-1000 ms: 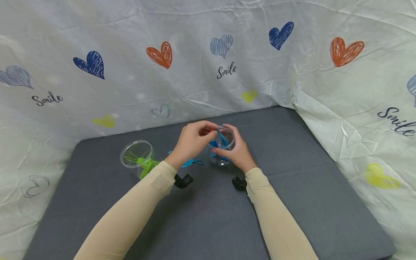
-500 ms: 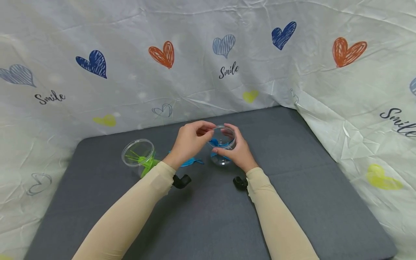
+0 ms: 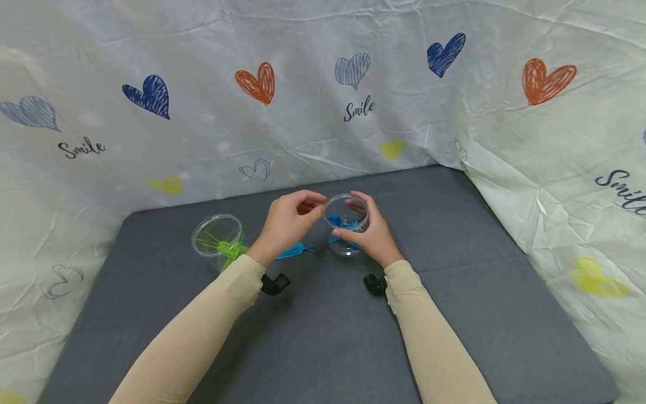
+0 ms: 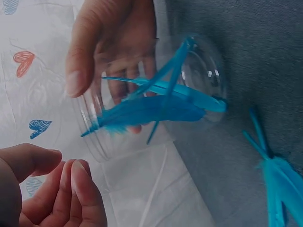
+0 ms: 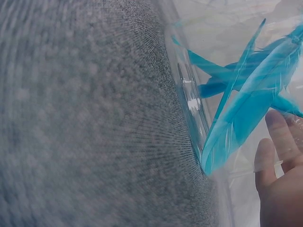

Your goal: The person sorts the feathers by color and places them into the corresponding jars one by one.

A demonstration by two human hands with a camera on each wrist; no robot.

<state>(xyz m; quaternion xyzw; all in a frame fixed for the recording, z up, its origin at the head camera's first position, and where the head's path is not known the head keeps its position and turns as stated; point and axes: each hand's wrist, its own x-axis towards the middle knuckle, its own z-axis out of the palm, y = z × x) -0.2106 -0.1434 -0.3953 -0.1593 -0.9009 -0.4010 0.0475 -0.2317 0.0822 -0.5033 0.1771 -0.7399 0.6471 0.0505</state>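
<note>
My right hand (image 3: 359, 227) grips a clear plastic cup (image 3: 344, 209) that stands on the grey mat (image 3: 328, 336), thumb at the front, fingers behind. Several blue feathers (image 4: 156, 106) lie crossed inside the cup, seen too through its wall (image 5: 189, 99) as blue feathers (image 5: 246, 113). My left hand (image 3: 312, 205) hovers just left of the rim, its fingers (image 4: 78, 189) loosely curled and holding nothing. A loose blue feather (image 3: 295, 250) lies on the mat below my left wrist, also visible as a blue feather (image 4: 279, 175) beside the cup.
A second clear cup (image 3: 218, 238) with green feathers stands at the left of the mat. White cloth with hearts (image 3: 353, 112) walls in the back and right side. Bare mat stretches toward me and to the right.
My left hand has drawn back from over the cup's mouth to just left of the rim. A blue feather that stood up at the rim now lies inside the cup.
</note>
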